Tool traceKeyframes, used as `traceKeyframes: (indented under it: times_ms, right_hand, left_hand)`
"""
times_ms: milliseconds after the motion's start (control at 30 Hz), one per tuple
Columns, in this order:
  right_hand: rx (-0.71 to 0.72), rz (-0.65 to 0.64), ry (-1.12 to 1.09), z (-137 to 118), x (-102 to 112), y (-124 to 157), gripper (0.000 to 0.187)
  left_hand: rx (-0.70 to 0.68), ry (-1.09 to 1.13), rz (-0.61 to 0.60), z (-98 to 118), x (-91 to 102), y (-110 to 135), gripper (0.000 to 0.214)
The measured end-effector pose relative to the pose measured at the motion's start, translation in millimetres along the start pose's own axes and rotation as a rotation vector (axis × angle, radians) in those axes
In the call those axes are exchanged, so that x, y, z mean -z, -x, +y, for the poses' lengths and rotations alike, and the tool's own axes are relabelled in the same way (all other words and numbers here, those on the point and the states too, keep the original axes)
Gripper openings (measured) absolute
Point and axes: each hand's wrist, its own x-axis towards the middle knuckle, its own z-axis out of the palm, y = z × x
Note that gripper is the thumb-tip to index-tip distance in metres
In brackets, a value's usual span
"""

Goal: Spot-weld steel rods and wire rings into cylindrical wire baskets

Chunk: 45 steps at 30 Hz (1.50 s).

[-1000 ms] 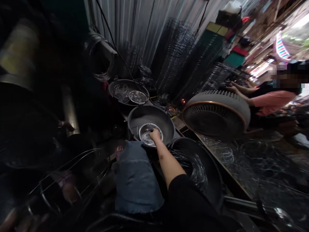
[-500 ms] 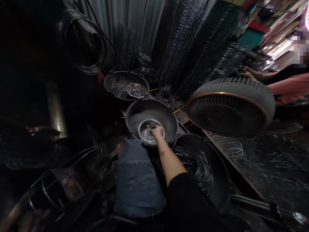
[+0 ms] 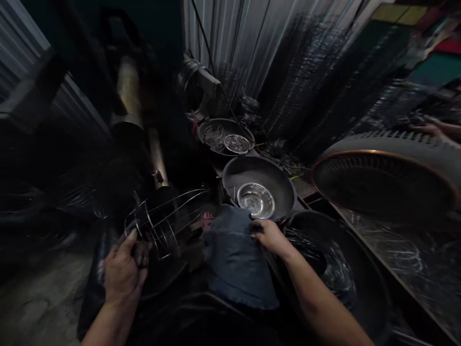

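My left hand (image 3: 126, 262) is closed around one end of a round wire frame (image 3: 149, 223), which has thin metal hoops joined by long rods pointing right. My right hand (image 3: 268, 235) has its fingers curled together at the edge of a blue-grey cloth (image 3: 237, 259); anything between the fingertips is too dark to make out. Just beyond it, a shiny steel bowl (image 3: 266, 199) with small metal pieces inside sits in a wide dark pan (image 3: 283, 175).
Behind stands another pan (image 3: 207, 126) with a wire piece and a dish of small metal bits (image 3: 236, 143). A coil of wire (image 3: 336, 269) lies in a pan at right. A large fan (image 3: 382, 182) is near a co-worker's arm (image 3: 435, 127). At left is a machine with a cylindrical post (image 3: 158, 158).
My right hand has left the steel bowl and come back toward me beside the cloth. My left hand has risen with the wire frame. The view has turned left.
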Motion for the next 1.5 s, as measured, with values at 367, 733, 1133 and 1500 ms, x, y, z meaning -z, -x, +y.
traceKeyframes:
  times_ms: [367, 733, 1133, 1500]
  right_hand:
    - [0.039, 0.268, -0.068, -27, -28, -2, 0.022]
    - [-0.037, -0.028, -0.552, -100, -54, -9, 0.021]
    - [-0.065, -0.402, -1.167, -182, -118, -27, 0.03]
    - [-0.042, -0.362, -1.246, -189, -134, -34, 0.037]
  left_hand:
    - [-0.042, 0.282, 0.064, -11, 39.3, -12, 0.023]
    - [-0.096, 0.375, 0.03, -20, 34.1, -21, 0.02]
    - [0.014, 0.347, 0.193, -2, 31.4, -20, 0.041]
    - [0.025, 0.367, 0.136, -5, 37.4, -39, 0.05]
